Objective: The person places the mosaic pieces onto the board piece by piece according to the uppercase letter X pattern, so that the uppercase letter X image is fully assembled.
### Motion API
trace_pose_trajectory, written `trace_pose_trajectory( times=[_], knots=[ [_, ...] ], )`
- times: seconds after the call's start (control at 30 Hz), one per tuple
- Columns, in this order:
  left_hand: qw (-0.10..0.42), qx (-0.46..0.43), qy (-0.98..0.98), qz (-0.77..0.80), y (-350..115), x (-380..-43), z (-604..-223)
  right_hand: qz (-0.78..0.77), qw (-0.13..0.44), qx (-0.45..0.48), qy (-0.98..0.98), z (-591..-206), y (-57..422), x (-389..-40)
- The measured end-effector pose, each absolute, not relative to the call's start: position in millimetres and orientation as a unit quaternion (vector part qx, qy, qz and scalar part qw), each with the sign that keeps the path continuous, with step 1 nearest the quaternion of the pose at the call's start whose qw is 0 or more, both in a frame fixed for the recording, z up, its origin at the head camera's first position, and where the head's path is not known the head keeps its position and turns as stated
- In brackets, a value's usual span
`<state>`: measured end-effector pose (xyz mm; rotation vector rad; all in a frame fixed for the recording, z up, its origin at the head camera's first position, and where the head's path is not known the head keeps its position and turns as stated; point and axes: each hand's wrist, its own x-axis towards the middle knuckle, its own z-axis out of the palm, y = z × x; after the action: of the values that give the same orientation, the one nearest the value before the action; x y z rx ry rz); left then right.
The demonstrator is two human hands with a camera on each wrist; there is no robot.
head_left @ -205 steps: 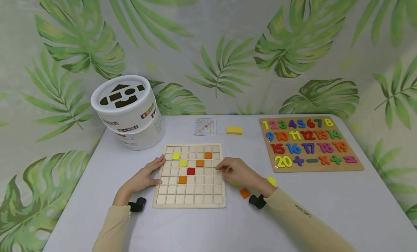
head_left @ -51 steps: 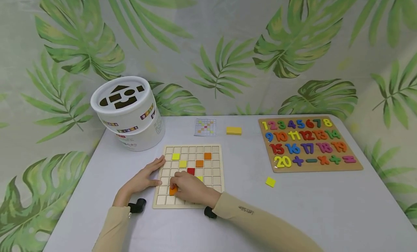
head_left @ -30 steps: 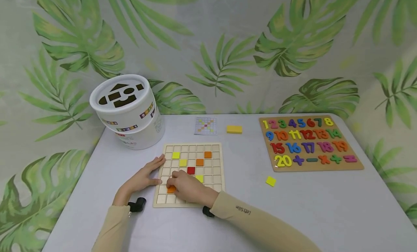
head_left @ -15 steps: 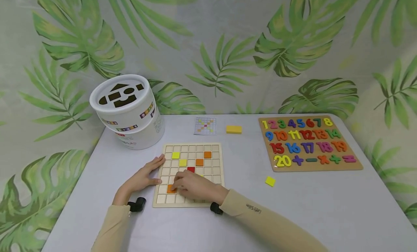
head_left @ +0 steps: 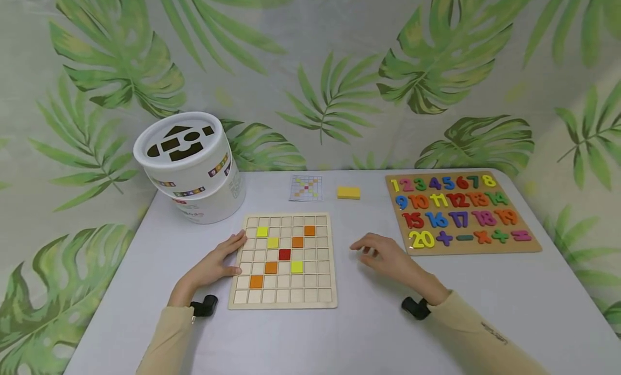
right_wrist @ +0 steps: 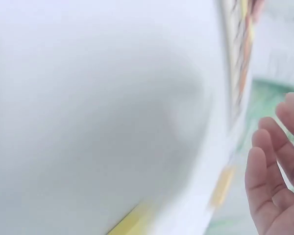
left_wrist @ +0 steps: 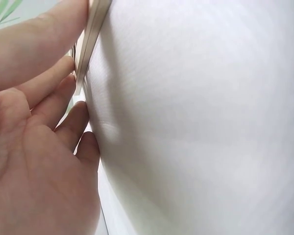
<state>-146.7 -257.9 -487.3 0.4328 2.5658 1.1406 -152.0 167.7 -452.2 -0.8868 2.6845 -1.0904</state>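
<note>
My left hand [head_left: 211, 264] rests at the left edge of a wooden grid board [head_left: 310, 297], thumb and fingertips on its rim. On the board, square tiles form crossing diagonals: a red tile [head_left: 284, 254] at the middle, with several yellow and orange ones around it. Among these are a yellow tile [head_left: 297, 266] below right of the red and an orange tile [head_left: 256, 281] at lower left. My right hand [head_left: 383, 259] hovers right of the board, fingers loosely bent, holding nothing. Beneath it a loose yellow tile [right_wrist: 132, 223] shows in the right wrist view; the hand hides it in the head view.
Behind the board lie a printed pattern card [head_left: 306, 188] and a yellow block [head_left: 349, 193]. A white bucket [head_left: 194, 170] with shape holes in its lid stands at back left. At the right lies a number puzzle board [head_left: 466, 246].
A yellow and an orange tile from the table now sit in the board's lower cells. My right hand has let go of the orange tile and moved right, off the board. The left stayed put.
</note>
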Motion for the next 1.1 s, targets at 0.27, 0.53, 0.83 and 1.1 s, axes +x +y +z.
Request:
trace_pose_trajectory(
  times=[0.27, 0.53, 0.83, 1.1],
  knots=[
    [0.154, 0.149, 0.892, 0.399, -258.8, -142.4, -486.2, -0.33, 0.022, -0.226, 0.916, -469.3, 239.1, -125.1],
    [0.154, 0.144, 0.894, 0.395, -257.0, -142.1, -484.6, -0.317, -0.002, -0.227, 0.921, -477.6, 246.2, -120.3],
    [0.156, 0.144, 0.895, 0.391, -256.3, -144.7, -483.5, -0.338, 0.031, -0.247, 0.908, -472.6, 204.7, -129.6],
    [0.152, 0.15, 0.89, 0.404, -255.4, -143.8, -481.7, -0.352, 0.097, -0.338, 0.868, -462.2, 126.7, -131.6]
  ],
)
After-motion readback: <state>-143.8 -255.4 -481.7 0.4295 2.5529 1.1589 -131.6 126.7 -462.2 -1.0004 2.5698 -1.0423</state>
